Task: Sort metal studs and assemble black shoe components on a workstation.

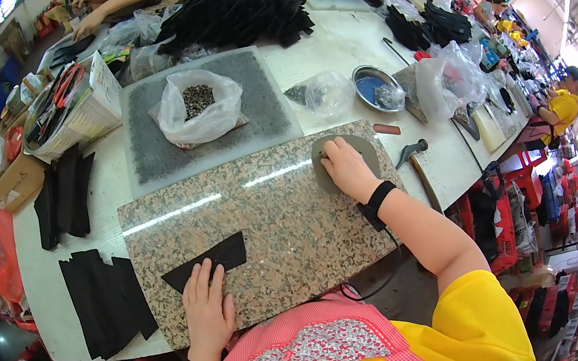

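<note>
A speckled granite slab [288, 225] lies in front of me on the table. Near its left end is a flat black piece [218, 254] of leather or fabric with slanted ends. My left hand [207, 305] rests its outstretched fingers on the lower edge of that piece. Over at the slab's far right corner sits a grey-green rounded pad [369, 153]. My right hand [349, 170] is on the pad with its fingers drawn together and pointing down. Whatever may be between those fingertips is too small to make out.
Beyond the slab, a plastic bag of small metal bits [201, 100] stands on a grey mat [145, 165]. A hammer [425, 182] and a metal bowl [368, 70] are at right. Black pieces [102, 302] are stacked at left, below a tool box [82, 118]. Co-workers sit farther off.
</note>
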Motion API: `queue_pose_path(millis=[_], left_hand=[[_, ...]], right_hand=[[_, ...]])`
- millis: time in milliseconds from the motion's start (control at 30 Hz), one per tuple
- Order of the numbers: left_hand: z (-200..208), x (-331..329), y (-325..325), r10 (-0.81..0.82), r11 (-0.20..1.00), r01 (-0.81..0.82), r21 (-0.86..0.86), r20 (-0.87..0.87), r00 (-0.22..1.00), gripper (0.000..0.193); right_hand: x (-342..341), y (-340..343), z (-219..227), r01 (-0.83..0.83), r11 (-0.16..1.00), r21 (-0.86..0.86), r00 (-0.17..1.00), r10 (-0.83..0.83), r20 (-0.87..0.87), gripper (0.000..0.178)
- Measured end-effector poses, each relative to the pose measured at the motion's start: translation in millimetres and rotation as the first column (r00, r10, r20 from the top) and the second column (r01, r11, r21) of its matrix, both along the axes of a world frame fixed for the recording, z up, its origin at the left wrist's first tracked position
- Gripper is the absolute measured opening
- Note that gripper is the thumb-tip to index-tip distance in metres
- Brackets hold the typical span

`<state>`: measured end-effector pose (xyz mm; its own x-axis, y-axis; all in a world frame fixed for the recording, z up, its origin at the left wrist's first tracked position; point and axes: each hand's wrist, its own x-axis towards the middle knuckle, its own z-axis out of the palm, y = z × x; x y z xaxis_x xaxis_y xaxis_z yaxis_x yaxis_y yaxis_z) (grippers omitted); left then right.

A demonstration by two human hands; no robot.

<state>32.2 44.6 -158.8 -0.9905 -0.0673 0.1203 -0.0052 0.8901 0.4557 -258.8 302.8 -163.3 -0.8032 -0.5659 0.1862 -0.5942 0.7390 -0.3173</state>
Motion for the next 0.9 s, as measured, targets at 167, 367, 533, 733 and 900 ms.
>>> queue_pose_path(millis=[167,367,533,733,900], left_hand=[[0.1,-1.8,1.3,-0.002,1.000,0.001,0.005,0.003,1.000,0.052],[0.0,-1.1,3.8,0.001,1.000,-0.001,-0.005,0.005,1.000,0.052],[-2.1,1.8,4.2,0.014,0.999,-0.014,-0.034,0.001,1.000,0.052],[-2.3,-0.2,7.5,0.004,0.999,-0.003,-0.046,0.002,1.000,0.052],[-4.8,1.4,8.9,0.008,0.998,-0.007,-0.068,0.007,1.000,0.050]], right_hand=[[3.0,14.3,8.9,-0.005,0.996,-0.084,1.000,0.006,0.011,0.012],[13.3,44.8,36.2,0.172,0.907,-0.384,0.852,0.059,0.520,0.029],[27.7,73.3,48.9,0.338,0.843,-0.419,0.819,-0.044,0.573,0.027],[41.5,106.1,12.7,0.025,0.998,0.055,0.997,-0.029,0.065,0.027],[65.6,114.9,13.2,-0.045,0.998,0.052,0.992,0.038,0.122,0.032]])
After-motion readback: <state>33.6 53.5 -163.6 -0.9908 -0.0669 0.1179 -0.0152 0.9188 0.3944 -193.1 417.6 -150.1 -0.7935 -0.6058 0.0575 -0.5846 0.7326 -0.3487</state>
